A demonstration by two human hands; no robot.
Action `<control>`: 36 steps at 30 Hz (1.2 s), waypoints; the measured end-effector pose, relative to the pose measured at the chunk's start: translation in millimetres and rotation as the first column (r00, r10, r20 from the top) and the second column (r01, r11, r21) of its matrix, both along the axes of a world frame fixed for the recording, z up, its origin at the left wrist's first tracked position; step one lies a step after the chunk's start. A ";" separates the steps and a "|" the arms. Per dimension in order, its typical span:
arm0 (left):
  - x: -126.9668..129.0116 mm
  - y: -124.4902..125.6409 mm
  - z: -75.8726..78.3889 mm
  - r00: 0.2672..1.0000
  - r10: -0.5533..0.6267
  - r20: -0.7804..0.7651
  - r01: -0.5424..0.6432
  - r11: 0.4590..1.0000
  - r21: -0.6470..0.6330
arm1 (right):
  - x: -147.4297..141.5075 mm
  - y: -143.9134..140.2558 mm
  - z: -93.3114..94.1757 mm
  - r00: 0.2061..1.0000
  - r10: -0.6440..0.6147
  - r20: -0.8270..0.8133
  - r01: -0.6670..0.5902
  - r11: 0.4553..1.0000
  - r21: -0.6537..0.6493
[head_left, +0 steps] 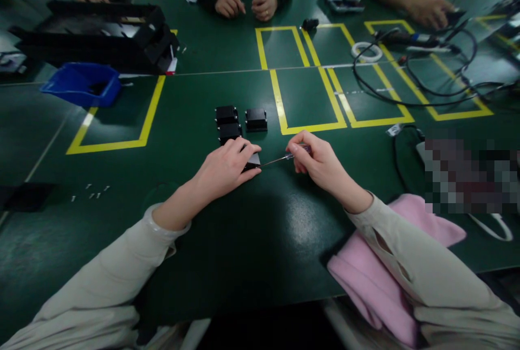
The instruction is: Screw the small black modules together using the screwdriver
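Observation:
My left hand (229, 166) is closed over a small black box (252, 161), pressing it to the green table; its fingers hide most of it. In my right hand (311, 156) is a screwdriver (280, 160), gripped by its handle, the thin shaft pointing left. The screwdriver's tip meets the near right corner of the held box. Just beyond my left hand sit more small black boxes with screws at their corners: one at the back (226, 115), another in front of it (229, 132), partly covered by my fingers, and a third to the right (256, 119).
Several loose screws (91, 195) lie at left, below a blue bin (83, 84) and a large black housing (101, 38). Yellow tape marks (314, 127) cross the table. Black cables (426, 102) and a pink cloth (374, 279) are at right. Co-workers' hands (247, 4) rest across the table.

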State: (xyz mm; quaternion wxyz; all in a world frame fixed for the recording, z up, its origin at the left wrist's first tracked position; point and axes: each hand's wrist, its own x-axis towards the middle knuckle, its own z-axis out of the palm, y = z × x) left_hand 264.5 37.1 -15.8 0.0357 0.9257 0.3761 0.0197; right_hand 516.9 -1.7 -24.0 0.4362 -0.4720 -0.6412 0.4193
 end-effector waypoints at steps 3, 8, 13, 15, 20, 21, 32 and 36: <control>-0.2 0.3 -0.3 1.000 0.003 0.005 -0.003 1.000 0.001 | 0.3 0.3 -2.7 1.000 -0.004 -0.015 0.004 1.000 0.008; -0.5 0.3 0.4 1.000 0.006 0.001 -0.006 1.000 -0.010 | 2.0 0.8 -2.5 1.000 -0.007 -0.018 0.007 1.000 0.027; -0.6 -0.2 0.2 1.000 0.003 -0.006 -0.003 1.000 -0.005 | 1.5 0.2 0.6 1.000 0.028 0.012 -0.028 1.000 -0.005; -0.5 -0.3 -0.1 1.000 0.004 -0.009 -0.004 1.000 -0.003 | 1.2 0.3 0.4 0.999 0.034 -0.024 -0.033 0.999 0.020; -0.3 0.3 0.1 1.000 0.006 -0.003 -0.006 1.000 -0.006 | 2.2 0.9 -0.2 1.000 0.017 0.013 -0.017 1.000 -0.003; -0.3 0.4 0.2 1.000 0.005 0.001 -0.005 1.000 -0.008 | 2.4 0.9 -0.1 0.999 0.019 0.027 -0.018 1.000 -0.014; 0.1 -0.3 1.7 1.000 0.009 -0.010 -0.009 1.000 -0.011 | 1.1 0.2 2.3 0.999 0.013 0.029 -0.012 1.000 -0.008; -0.4 0.0 1.2 1.000 0.005 -0.008 -0.005 1.000 -0.012 | 0.4 -0.4 1.8 1.000 0.013 -0.027 -0.013 1.000 0.023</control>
